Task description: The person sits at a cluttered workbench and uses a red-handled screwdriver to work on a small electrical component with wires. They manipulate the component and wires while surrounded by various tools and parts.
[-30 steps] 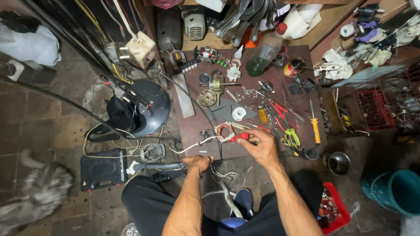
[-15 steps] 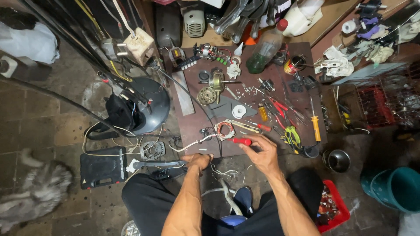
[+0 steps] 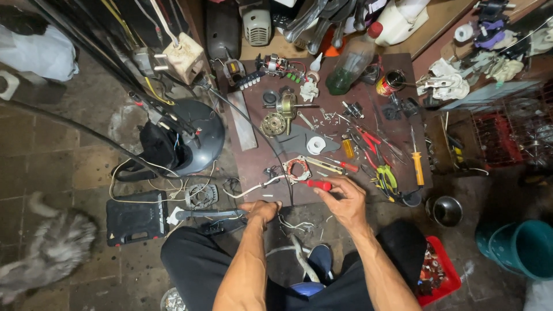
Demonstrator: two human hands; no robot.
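My right hand [image 3: 344, 201] grips a red-handled tool [image 3: 318, 185] at the near edge of a dark brown work board [image 3: 262, 158]. Just beyond its tip lies a small motor stator with copper windings [image 3: 297, 169]. My left hand [image 3: 261, 211] is closed around a white cable [image 3: 253, 189] that curves across the board's near edge. A dark cable [image 3: 271, 151] runs from the far side toward my hands. On the board lie a motor core [image 3: 286, 106], a roll of white tape [image 3: 315, 145], red pliers [image 3: 368, 138] and a yellow-handled screwdriver [image 3: 417, 161].
A grey fan housing [image 3: 199, 135] sits left of the board, a black case [image 3: 137, 217] nearer me. A green bottle [image 3: 348, 63] and a tin [image 3: 390, 82] stand at the far side. A red tray [image 3: 440, 273], steel bowl [image 3: 446, 210] and teal bucket [image 3: 521, 247] are right. A furry animal [image 3: 43, 253] lies at left.
My right hand with the red-handled tool has drawn slightly back toward me from the stator. My left hand stays on the white cable.
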